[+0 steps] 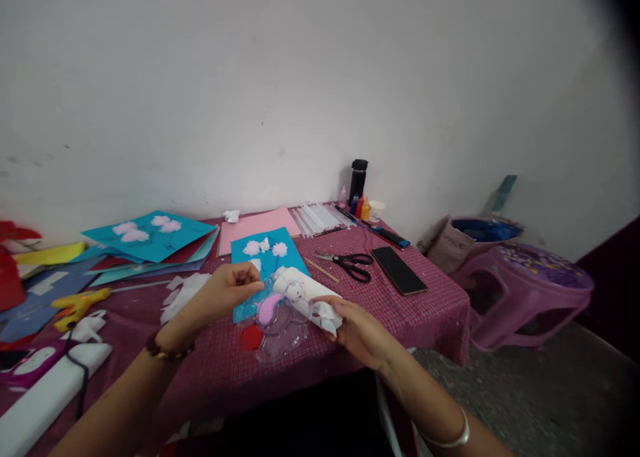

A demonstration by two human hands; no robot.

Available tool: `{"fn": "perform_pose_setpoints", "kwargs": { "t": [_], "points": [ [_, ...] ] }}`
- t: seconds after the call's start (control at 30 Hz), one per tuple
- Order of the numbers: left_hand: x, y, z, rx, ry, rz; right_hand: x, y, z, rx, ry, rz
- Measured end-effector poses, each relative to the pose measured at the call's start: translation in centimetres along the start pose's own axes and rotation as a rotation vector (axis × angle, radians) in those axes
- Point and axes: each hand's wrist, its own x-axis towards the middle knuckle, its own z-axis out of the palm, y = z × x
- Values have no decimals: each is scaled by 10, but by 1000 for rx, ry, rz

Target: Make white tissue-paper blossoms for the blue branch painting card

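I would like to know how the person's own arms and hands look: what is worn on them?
Both the left hand and the right hand are without gloves, and no sleeve shows. The left wrist has a dark beaded bracelet with some lighter, golden-looking beads. The right forearm has a smooth, pale silvery bangle. The picture shows no clear markings.

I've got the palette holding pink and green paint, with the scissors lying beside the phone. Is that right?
Not quite: the second paint is red, not green. The head view shows the palette with pink paint and red paint. The scissors do lie beside the phone.
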Motion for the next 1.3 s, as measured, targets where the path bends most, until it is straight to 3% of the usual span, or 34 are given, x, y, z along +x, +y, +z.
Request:
{"fn": "perform_pose_setpoints", "kwargs": {
  "t": [0.2,0.37,0.5,0.57,0.73,1.0,1.13,1.3],
  "points": [
    [5,3,1,-37,-11,-26,28,29,20,66,178,-117],
    [3,7,10,28,-16,-22,41,45,41,271,-3,-21],
    [-1,5,13,117,-4,1,30,34,35,384,-135,162],
    [-1,4,16,130,-1,7,24,29,30,351,-156,170],
    [-1,3,23,132,16,14,21,30,29,256,-39,66],
    [-1,-1,24,129,26,-2,26,42,31,196,102,19],
    [-1,1,21,157,28,-24,23,43,27,100,110,23],
    [-6,6,15,177,63,-30,5,28,11,15,113,79]
  ]
}}
